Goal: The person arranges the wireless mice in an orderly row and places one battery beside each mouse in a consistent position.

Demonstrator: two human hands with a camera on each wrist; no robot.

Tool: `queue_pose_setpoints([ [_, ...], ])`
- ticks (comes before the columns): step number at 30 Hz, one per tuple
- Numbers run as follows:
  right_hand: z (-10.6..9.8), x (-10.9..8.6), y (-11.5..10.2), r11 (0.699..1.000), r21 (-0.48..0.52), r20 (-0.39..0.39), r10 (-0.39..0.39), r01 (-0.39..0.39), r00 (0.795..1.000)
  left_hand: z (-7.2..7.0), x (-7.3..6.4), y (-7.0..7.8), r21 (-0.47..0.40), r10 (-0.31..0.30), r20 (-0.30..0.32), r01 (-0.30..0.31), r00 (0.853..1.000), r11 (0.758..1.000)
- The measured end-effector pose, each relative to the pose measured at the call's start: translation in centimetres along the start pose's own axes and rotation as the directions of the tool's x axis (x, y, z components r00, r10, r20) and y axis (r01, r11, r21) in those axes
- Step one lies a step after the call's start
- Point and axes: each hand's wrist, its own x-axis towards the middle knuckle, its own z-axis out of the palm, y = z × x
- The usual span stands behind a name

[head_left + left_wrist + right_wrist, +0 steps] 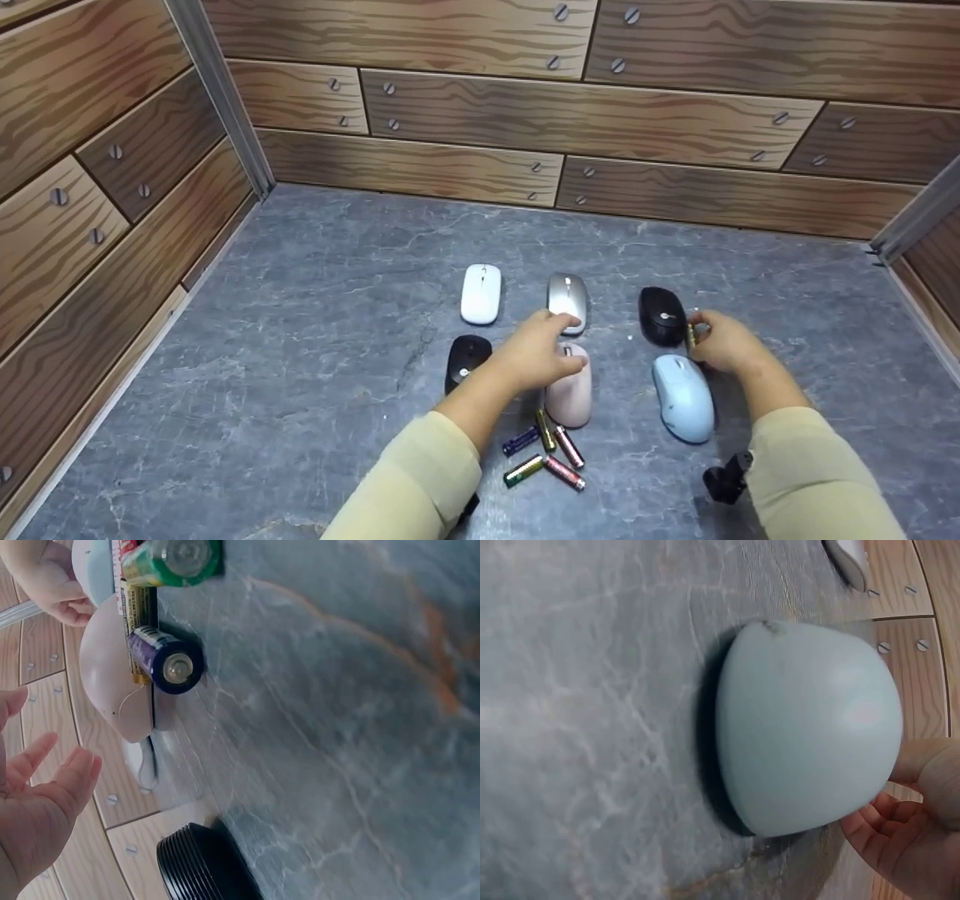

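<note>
My right hand [724,343] pinches a gold battery [691,339] beside a black mouse [663,316]. Just below that hand lies a light blue mouse [684,399], which hides most of the fingers in the right wrist view [810,727]. With fingers spread and holding nothing, my left hand [536,352] hovers over a pink mouse [570,394] and overlaps the lower edge of a silver mouse [568,296]. Near the pink mouse lie several batteries: a purple one [520,441], a gold one [546,430], a green one [523,471] and red ones [565,473].
A white mouse [481,294] lies at the back left of the group. Another black mouse [466,361] is partly covered by my left forearm. Wood-patterned walls [465,105] enclose the grey marbled surface [337,300] at the back and sides.
</note>
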Motion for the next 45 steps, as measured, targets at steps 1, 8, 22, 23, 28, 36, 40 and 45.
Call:
queue_pose_setpoints([
  [1,0.0,0.1,0.0,1.000,-0.009,0.002,0.004,-0.004,1.000,0.0,0.0,0.0,0.002,0.004,0.002,-0.004,1.000,1.000],
  [8,-0.4,1.0,0.1,0.994,-0.109,0.004,0.011,-0.010,1.000,0.0,0.3,-0.4,0.001,-0.001,0.008,0.001,1.000,1.000],
  [22,-0.6,2.2,0.2,0.985,-0.172,-0.072,-0.042,0.029,0.996,-0.4,0.3,-0.4,0.007,-0.020,0.002,0.020,1.000,1.000],
  [23,-0.6,2.2,0.2,0.985,-0.172,-0.077,-0.039,0.025,0.996,-0.4,0.3,-0.5,0.008,-0.022,0.000,0.022,1.000,1.000],
  [28,-0.7,2.5,0.0,0.984,-0.177,-0.095,-0.026,0.009,0.995,-0.4,0.3,-0.8,0.005,-0.034,-0.005,0.034,0.999,0.999],
  [36,-0.7,2.6,-0.1,0.984,-0.176,-0.109,0.013,-0.032,0.994,-0.3,0.3,-0.6,0.009,-0.033,0.005,0.033,0.999,0.999],
  [40,-1.0,2.4,-0.1,0.985,-0.170,-0.106,0.005,-0.023,0.994,-0.3,0.3,-0.7,0.024,-0.019,0.000,0.019,1.000,1.000],
  [45,-1.5,1.8,-0.4,0.990,-0.142,-0.093,0.000,-0.013,0.996,-0.5,0.1,-0.8,0.027,-0.013,-0.003,0.013,1.000,1.000],
])
